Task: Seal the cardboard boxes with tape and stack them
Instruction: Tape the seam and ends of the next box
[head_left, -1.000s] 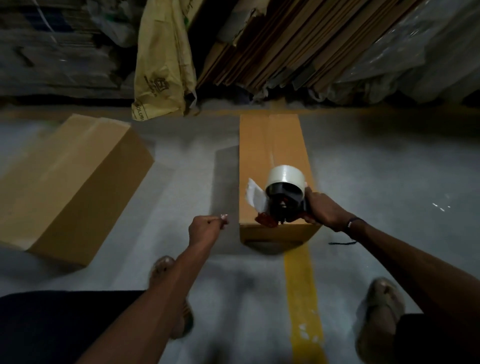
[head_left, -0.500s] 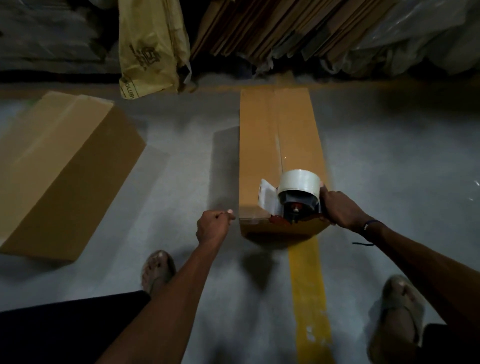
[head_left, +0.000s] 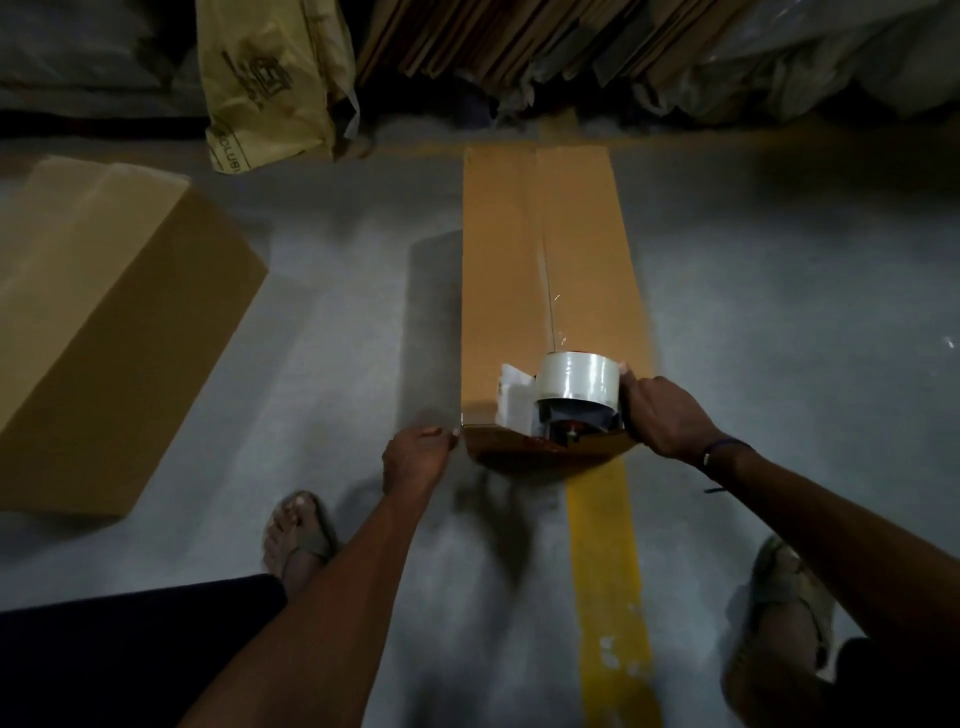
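The right hand (head_left: 662, 415), gripping the tape dispenser (head_left: 563, 402), has drawn it back to the long cardboard box's (head_left: 498, 291) near edge; the seam looks nearly taped. The clenched left hand (head_left: 415, 460) has closed on the corner.

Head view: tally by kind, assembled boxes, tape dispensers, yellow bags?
Assembled cardboard boxes: 2, the long box under the tape dispenser and the side box
Tape dispensers: 1, held by the right hand
Yellow bags: 1
Total: 4
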